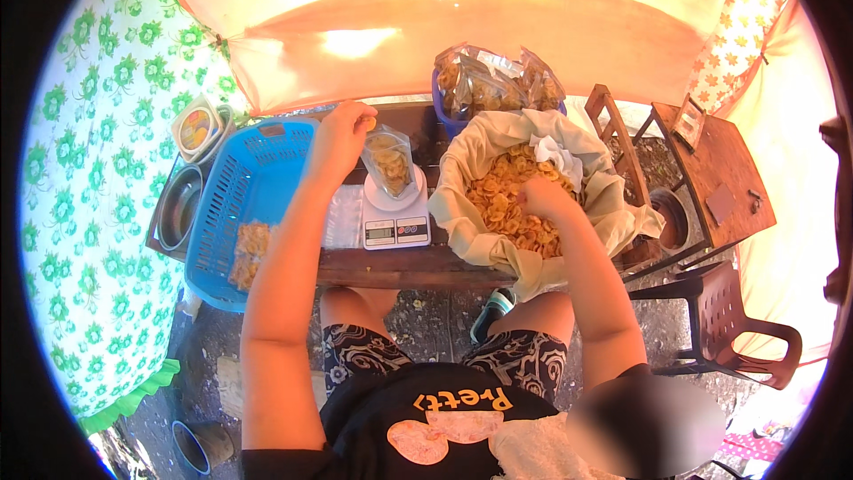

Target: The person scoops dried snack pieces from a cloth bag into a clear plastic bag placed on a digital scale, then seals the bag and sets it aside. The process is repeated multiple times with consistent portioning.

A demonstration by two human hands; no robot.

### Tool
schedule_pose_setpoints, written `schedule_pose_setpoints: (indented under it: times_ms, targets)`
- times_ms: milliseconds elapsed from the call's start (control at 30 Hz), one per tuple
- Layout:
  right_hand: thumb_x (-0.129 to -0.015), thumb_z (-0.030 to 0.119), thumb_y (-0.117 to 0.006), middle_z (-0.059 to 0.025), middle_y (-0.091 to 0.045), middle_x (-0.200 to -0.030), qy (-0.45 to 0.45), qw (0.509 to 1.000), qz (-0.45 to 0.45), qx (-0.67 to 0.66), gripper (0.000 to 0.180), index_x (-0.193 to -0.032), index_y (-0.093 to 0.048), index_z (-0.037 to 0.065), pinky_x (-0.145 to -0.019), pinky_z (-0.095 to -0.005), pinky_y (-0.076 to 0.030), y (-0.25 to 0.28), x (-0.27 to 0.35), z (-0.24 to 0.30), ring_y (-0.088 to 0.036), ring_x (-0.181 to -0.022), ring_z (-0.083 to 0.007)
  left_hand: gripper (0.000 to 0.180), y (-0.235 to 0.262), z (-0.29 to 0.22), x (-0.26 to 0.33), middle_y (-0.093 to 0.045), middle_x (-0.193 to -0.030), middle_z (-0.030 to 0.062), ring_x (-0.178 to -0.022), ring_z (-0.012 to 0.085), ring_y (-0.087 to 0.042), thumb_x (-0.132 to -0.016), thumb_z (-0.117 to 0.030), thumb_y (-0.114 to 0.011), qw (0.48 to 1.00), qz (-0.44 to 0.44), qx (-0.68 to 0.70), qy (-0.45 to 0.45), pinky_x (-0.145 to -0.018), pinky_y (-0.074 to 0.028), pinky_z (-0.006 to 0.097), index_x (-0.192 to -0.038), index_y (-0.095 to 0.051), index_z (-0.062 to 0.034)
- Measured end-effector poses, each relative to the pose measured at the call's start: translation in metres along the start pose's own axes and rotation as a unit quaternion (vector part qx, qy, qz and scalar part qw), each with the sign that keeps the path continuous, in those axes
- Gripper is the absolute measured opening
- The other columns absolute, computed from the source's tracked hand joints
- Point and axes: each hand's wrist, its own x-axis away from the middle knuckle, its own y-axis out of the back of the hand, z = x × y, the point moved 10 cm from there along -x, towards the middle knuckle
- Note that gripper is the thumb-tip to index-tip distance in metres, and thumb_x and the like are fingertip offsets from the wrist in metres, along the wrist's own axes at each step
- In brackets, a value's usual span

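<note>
My left hand point(342, 138) is raised beside the upper end of a clear plastic bag point(389, 164), its fingers pinched on a yellow chip point(370, 124), which looks like a banana chip. That bag, partly filled with similar chips, stands on a white digital kitchen scale point(397, 229) with a lit display. To the right, my right hand point(540, 197) reaches into a cloth-lined container point(462, 213) full of banana chips point(502, 191). Its fingers are curled down against the chips, and what lies inside them is hidden.
A blue plastic basket point(203, 213) at the left holds a few packed bags point(253, 249). Behind the cloth-lined container, a dark blue basket point(450, 124) carries several filled bags point(493, 89). Clear flat bags point(344, 218) lie left of the scale. A brown chair point(724, 324) stands at the right.
</note>
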Motion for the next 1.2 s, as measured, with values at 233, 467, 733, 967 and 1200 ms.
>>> schedule_pose_setpoints:
  times_ms: [233,467,733,967,1200]
  targets:
    - [-0.076,0.021,-0.069,-0.0122,-0.069,-0.086,-0.042,0.989,-0.031,-0.135,0.029,-0.102,-0.070,0.009,-0.068,-0.0356,-0.052,0.006,-0.001,-0.021,-0.065,-0.074,-0.0248,0.019,-0.009,0.006,0.000,-0.064,-0.096,0.0135,-0.088,0.0237,-0.064,-0.084,0.001,-0.057,0.998,0.041,0.036,0.005,-0.077,-0.050,0.032,-0.102,-0.063,0.0004]
    - [-0.086,0.016,-0.062,-0.0076,-0.068,-0.075,-0.029,0.926,-0.027,-0.376,0.023,-0.102,-0.069,0.001,-0.061,-0.0307,-0.049,0.007,-0.002,-0.005,-0.062,-0.066,-0.0161,0.018,-0.016,0.007,0.002,-0.066,-0.096,0.0132,-0.089,0.0239,-0.065,-0.086,-0.002,-0.058,0.998,0.064,0.011,0.008,-0.077,-0.050,0.032,-0.103,-0.063,-0.0009]
    - [-0.084,0.011,-0.065,-0.0062,-0.068,-0.079,0.023,0.920,0.006,-0.390,0.023,-0.105,-0.067,0.000,-0.058,-0.0257,-0.048,0.006,-0.001,0.023,-0.062,-0.065,-0.0119,0.019,-0.014,0.018,0.003,-0.066,-0.096,0.0130,-0.088,0.0245,-0.065,-0.085,-0.003,-0.059,0.996,0.049,0.067,0.024,-0.077,-0.051,0.033,-0.103,-0.063,-0.0006]
    - [-0.077,0.015,-0.062,-0.0069,-0.067,-0.067,-0.051,0.998,0.017,-0.029,0.017,-0.091,-0.072,0.010,-0.062,-0.0344,-0.052,-0.039,-0.018,0.032,-0.066,-0.065,-0.0195,0.016,-0.023,0.022,0.001,-0.065,-0.093,0.0132,-0.088,0.0294,-0.064,-0.083,-0.006,-0.059,0.994,0.081,0.065,0.024,-0.077,-0.049,0.037,-0.097,-0.065,-0.0021]
    - [-0.075,0.015,-0.063,-0.0057,-0.067,-0.066,-0.058,0.998,-0.007,0.033,0.013,-0.083,-0.070,0.009,-0.063,-0.0353,-0.052,-0.037,-0.020,0.034,-0.066,-0.063,-0.0200,0.016,-0.026,0.025,0.005,-0.066,-0.096,0.0110,-0.089,0.0230,-0.064,-0.085,-0.006,-0.060,0.994,0.105,0.013,0.002,-0.078,-0.050,0.033,-0.100,-0.066,-0.0020]
